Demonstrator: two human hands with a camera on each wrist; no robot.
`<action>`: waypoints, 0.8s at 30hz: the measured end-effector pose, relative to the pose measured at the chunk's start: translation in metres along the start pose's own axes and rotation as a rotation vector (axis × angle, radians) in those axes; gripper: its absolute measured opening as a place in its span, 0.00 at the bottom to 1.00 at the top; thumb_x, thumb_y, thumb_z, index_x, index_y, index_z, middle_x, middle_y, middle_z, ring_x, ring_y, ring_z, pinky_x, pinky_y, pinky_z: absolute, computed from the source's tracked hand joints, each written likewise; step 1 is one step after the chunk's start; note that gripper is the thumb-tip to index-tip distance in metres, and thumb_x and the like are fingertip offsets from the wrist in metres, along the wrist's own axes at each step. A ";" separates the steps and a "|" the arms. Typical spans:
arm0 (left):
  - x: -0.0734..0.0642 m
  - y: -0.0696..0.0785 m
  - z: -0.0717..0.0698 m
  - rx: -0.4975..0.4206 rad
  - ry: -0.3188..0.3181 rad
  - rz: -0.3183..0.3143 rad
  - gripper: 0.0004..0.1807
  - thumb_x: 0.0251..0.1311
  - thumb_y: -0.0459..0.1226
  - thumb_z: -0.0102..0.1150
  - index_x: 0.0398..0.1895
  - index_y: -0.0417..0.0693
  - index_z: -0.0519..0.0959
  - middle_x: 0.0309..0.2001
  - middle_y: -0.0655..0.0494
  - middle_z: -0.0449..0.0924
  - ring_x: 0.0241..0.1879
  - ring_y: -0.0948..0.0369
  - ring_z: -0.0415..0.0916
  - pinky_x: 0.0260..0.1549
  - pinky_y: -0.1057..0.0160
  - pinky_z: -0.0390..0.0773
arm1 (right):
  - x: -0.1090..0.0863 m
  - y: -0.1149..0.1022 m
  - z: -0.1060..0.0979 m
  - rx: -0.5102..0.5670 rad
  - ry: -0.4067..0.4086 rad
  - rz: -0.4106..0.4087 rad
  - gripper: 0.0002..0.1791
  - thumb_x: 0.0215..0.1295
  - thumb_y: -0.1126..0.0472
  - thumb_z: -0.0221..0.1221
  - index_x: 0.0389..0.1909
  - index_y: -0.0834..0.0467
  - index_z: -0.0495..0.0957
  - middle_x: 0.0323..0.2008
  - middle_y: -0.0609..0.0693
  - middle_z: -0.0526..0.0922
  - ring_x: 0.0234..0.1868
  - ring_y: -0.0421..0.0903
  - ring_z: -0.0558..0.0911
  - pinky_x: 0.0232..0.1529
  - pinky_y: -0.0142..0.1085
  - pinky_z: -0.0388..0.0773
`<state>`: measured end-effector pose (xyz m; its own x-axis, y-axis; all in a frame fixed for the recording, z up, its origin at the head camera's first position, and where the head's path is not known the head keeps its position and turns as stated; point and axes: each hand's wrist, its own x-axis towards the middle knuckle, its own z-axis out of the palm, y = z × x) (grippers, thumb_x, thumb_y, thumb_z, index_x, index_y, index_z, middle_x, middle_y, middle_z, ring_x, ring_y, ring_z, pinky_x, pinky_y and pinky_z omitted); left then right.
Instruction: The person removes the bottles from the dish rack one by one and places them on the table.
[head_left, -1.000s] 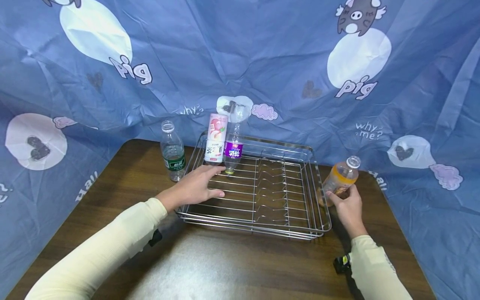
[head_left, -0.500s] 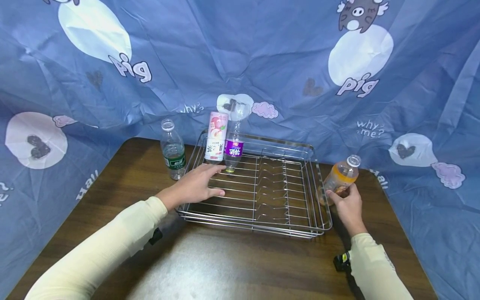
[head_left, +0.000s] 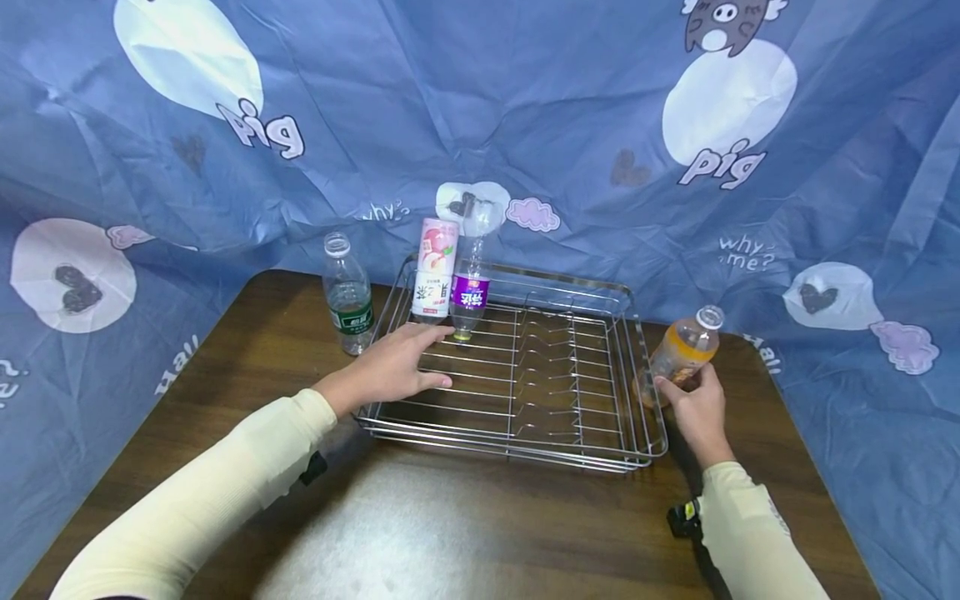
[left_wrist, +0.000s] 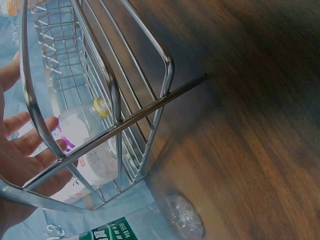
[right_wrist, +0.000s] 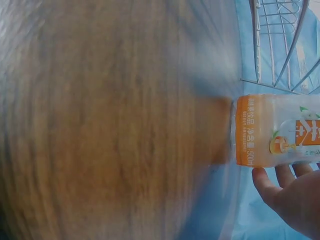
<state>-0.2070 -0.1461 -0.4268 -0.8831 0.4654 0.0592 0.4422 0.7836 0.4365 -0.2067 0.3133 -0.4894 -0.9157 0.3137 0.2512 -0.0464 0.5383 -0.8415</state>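
Observation:
My right hand (head_left: pixel 697 410) holds a clear plastic bottle with an orange label (head_left: pixel 681 354), thumb on one side and fingers on the other. The bottle stands upright just right of the wire dish rack (head_left: pixel 542 454); the right wrist view shows its base near the tabletop. My left hand (head_left: pixel 392 367) is over the rack's left side, fingers extended and thumb apart. Its fingertips are close to an upside-down bottle with a purple label (head_left: pixel 469 292) and a pink-and-white can (head_left: pixel 435 271), both in the rack's back left corner. Whether they touch, I cannot tell.
A green-labelled bottle (head_left: pixel 351 308) stands on the brown table (head_left: pixel 450 533), left of the rack. Wire dividers (head_left: pixel 542 371) run along the rack's right part. A blue printed curtain (head_left: pixel 555 125) hangs behind and beside the table.
The head view has tilted slightly, shifting everything a little. Both hands, the bottles, the can and the rack otherwise keep their places.

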 end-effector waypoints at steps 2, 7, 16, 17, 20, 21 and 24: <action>0.000 0.000 0.000 -0.001 -0.001 -0.002 0.46 0.57 0.57 0.71 0.75 0.49 0.65 0.68 0.41 0.70 0.69 0.44 0.65 0.67 0.41 0.65 | 0.000 0.000 0.000 -0.001 0.004 -0.002 0.25 0.60 0.67 0.67 0.56 0.70 0.70 0.46 0.64 0.81 0.36 0.29 0.74 0.39 0.24 0.70; -0.001 0.000 -0.001 -0.004 0.001 -0.003 0.46 0.57 0.57 0.71 0.75 0.49 0.65 0.67 0.42 0.72 0.69 0.44 0.64 0.67 0.41 0.65 | 0.001 0.001 0.000 0.012 0.004 0.000 0.25 0.61 0.67 0.66 0.56 0.71 0.69 0.46 0.64 0.80 0.35 0.28 0.74 0.38 0.23 0.70; 0.000 0.000 0.000 -0.018 0.010 0.004 0.45 0.57 0.57 0.70 0.75 0.49 0.66 0.68 0.40 0.71 0.68 0.43 0.66 0.67 0.41 0.66 | 0.000 -0.001 -0.001 0.012 -0.008 0.022 0.27 0.61 0.67 0.66 0.58 0.71 0.68 0.49 0.66 0.81 0.36 0.27 0.74 0.40 0.23 0.70; 0.000 -0.001 0.000 -0.020 0.011 0.004 0.45 0.57 0.57 0.70 0.75 0.49 0.66 0.68 0.40 0.70 0.68 0.43 0.66 0.67 0.41 0.66 | 0.000 -0.001 -0.001 0.011 -0.008 0.025 0.27 0.62 0.67 0.66 0.58 0.71 0.68 0.49 0.66 0.81 0.36 0.27 0.74 0.40 0.23 0.70; 0.000 -0.001 0.000 -0.023 0.012 0.003 0.45 0.57 0.56 0.70 0.75 0.49 0.66 0.69 0.39 0.69 0.68 0.43 0.65 0.67 0.41 0.66 | 0.000 -0.002 -0.002 0.012 -0.018 0.036 0.27 0.62 0.66 0.66 0.59 0.70 0.68 0.50 0.66 0.80 0.37 0.27 0.74 0.41 0.23 0.70; 0.000 -0.001 0.000 -0.022 0.010 0.000 0.45 0.58 0.57 0.70 0.75 0.49 0.65 0.69 0.39 0.69 0.69 0.43 0.65 0.67 0.41 0.66 | 0.000 -0.002 -0.002 0.007 -0.021 0.040 0.28 0.63 0.66 0.66 0.60 0.70 0.68 0.51 0.66 0.80 0.38 0.28 0.74 0.41 0.23 0.70; 0.001 -0.001 0.001 -0.020 0.007 -0.008 0.45 0.58 0.57 0.69 0.76 0.50 0.64 0.70 0.40 0.68 0.69 0.43 0.65 0.66 0.41 0.66 | -0.001 -0.001 -0.002 -0.001 -0.027 0.048 0.28 0.63 0.65 0.66 0.60 0.69 0.67 0.52 0.65 0.80 0.39 0.29 0.74 0.42 0.24 0.70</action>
<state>-0.2080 -0.1464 -0.4282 -0.8878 0.4561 0.0615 0.4317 0.7788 0.4550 -0.2050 0.3140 -0.4874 -0.9272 0.3183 0.1975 -0.0017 0.5237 -0.8519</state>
